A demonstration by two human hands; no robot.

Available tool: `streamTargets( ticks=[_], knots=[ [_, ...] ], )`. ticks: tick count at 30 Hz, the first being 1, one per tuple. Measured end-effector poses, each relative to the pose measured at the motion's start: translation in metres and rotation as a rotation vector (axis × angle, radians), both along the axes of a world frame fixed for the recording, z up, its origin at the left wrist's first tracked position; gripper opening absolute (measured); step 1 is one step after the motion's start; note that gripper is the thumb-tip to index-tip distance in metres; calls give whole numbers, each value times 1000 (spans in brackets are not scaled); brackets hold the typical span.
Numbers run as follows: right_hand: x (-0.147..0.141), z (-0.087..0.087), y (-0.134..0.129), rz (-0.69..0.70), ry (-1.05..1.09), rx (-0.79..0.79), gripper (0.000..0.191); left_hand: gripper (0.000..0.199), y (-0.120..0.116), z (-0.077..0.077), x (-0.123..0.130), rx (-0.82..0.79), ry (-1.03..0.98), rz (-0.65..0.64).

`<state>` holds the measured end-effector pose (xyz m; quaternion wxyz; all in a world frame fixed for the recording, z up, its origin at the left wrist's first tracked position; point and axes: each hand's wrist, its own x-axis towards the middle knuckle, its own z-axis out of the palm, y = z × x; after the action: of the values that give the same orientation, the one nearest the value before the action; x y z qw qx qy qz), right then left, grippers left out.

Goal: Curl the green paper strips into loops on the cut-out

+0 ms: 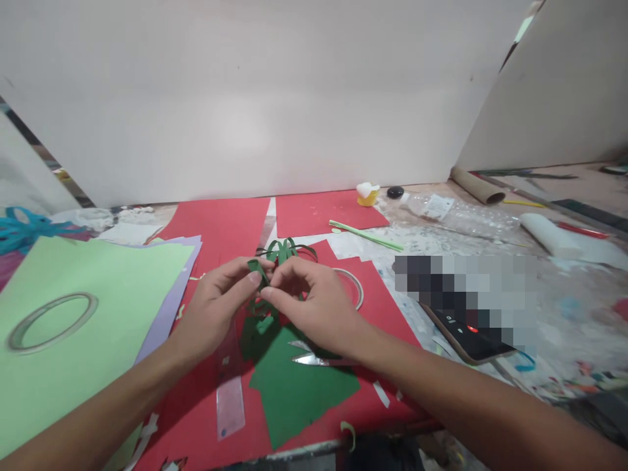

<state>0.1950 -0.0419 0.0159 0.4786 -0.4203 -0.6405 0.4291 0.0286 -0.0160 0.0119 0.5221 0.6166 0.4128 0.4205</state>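
Note:
Both hands meet over the red paper [220,229] at the table's middle. My left hand [216,307] and my right hand [314,301] pinch a small green paper piece [282,252] made of curled strips, which loop up just behind my fingertips. Below the hands lies a dark green paper sheet [294,386]. Scissors [314,356] rest on it, partly hidden under my right wrist. A clear ruler [229,405] lies on the red paper near my left forearm.
A light green sheet [73,340] with a tape ring [52,320] lies at left. Another tape ring [356,284] sits behind my right hand. A phone [471,333], a green stick [366,235], a cardboard tube [478,186] and a yellow cup [367,194] lie to the right. White boards stand behind.

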Motion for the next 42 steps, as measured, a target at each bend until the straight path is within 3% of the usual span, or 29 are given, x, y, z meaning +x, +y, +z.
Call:
streamTargets(
  ticks=[3,7,10,12,15,38,42],
  knots=[
    [2,2,-1,17,-7,-38,15,20,1,2,-1,38,68,-4],
    [5,3,-1,-73,-96,95,28,30,2,8,-4,178,330,-90],
    [6,0,3,-56,-195,176,17,36,3,10,-7,258,417,-89],
    [7,-4,5,-36,-226,184,7,36,3,11,-9,257,406,-31],
    [7,-7,7,-39,-228,161,8,30,5,11,-10,222,374,15],
    [9,-8,11,-63,-204,136,15,22,6,6,-6,275,418,67],
    [9,-11,12,-23,-188,110,15,25,7,4,-6,255,455,30]
  ],
)
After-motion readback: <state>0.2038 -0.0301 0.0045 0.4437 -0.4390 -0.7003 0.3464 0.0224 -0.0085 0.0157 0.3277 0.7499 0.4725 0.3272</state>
